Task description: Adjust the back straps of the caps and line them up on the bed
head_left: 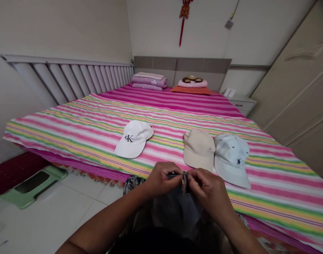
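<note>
A dark grey cap [177, 208] rests at my lap, its lower part dim in shadow. My left hand [165, 178] pinches one side of its back strap between thumb and forefinger. On the other side, my right hand [206, 185] pinches the strap too, and the two hands nearly meet. Just beyond them on the bed lie a beige cap [198, 146] and a pale blue cap [231, 155], side by side and touching. Farther left is a white cap [135, 137] with black letters on its front.
A striped sheet [98, 123] covers the bed's near part. Folded purple bedding [151, 82] and a pink stack [193, 83] stand by the headboard [161, 63]. A white radiator [82, 77] runs along the left. On the floor is a green stool [31, 194].
</note>
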Action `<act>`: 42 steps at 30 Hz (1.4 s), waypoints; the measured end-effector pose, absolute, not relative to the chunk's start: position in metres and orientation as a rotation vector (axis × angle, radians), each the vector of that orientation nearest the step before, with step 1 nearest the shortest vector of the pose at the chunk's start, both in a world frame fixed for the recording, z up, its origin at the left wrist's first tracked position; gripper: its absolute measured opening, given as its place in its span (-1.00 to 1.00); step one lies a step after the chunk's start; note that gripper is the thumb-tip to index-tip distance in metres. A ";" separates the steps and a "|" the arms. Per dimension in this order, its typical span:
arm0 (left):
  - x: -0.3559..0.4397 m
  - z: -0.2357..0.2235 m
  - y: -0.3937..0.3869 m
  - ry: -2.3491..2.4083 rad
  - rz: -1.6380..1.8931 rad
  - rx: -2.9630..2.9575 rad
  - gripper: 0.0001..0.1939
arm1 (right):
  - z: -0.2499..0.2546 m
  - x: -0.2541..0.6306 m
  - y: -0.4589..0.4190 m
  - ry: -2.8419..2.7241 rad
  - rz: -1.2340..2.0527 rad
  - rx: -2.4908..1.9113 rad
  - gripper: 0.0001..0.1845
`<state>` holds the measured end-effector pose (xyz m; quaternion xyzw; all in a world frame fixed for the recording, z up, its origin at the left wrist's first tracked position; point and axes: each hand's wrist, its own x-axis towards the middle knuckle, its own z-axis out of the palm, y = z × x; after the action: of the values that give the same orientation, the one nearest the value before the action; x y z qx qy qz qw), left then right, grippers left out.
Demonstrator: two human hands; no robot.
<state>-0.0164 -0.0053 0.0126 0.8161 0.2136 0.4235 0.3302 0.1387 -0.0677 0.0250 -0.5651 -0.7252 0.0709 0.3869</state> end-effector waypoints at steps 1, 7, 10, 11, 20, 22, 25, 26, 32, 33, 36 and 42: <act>-0.017 0.012 -0.006 0.555 1.083 2.108 -0.88 | 0.025 0.141 -0.066 -1.767 0.403 -1.444 -0.78; -0.021 0.008 -0.004 0.605 0.928 1.856 -0.85 | 0.024 0.148 -0.066 -1.502 0.700 -1.432 -0.76; -0.021 0.007 -0.003 0.633 0.847 1.721 -0.82 | 0.025 0.146 -0.071 -1.764 0.377 -1.320 -0.74; -0.021 0.007 -0.002 0.637 0.832 1.676 -0.82 | 0.025 0.145 -0.073 -1.875 0.300 -1.268 -0.69; -0.017 -0.001 -0.004 0.643 0.739 1.150 -0.79 | 0.009 0.134 -0.076 -2.020 -0.237 -1.130 -0.70; -0.016 -0.002 -0.005 0.656 0.742 1.099 -0.77 | 0.008 0.134 -0.077 -2.028 -0.278 -1.145 -0.76; -0.015 -0.002 -0.005 0.673 0.731 1.048 -0.76 | 0.009 0.134 -0.078 -2.074 -0.312 -1.165 -0.85; -0.015 -0.002 -0.005 0.679 0.728 1.043 -0.77 | 0.009 0.134 -0.078 -2.084 -0.331 -1.165 -0.86; -0.017 -0.004 -0.004 0.695 0.706 1.144 -0.82 | 0.010 0.135 -0.075 -2.123 -0.298 -1.230 -0.87; -0.018 -0.004 -0.004 0.695 0.697 1.192 -0.84 | 0.011 0.136 -0.074 -2.137 -0.234 -1.263 -0.88; -0.022 -0.004 -0.002 0.700 0.649 1.328 -0.85 | 0.015 0.139 -0.072 -2.202 -0.001 -1.319 -0.87; -0.027 -0.003 0.005 0.708 0.673 1.224 -0.80 | 0.014 0.141 -0.074 -2.148 0.253 -1.290 -0.83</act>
<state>-0.0268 0.0052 -0.0035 0.5514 0.3188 0.3030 0.7089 0.1411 -0.0736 0.0145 -0.4877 -0.8117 0.0956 0.3067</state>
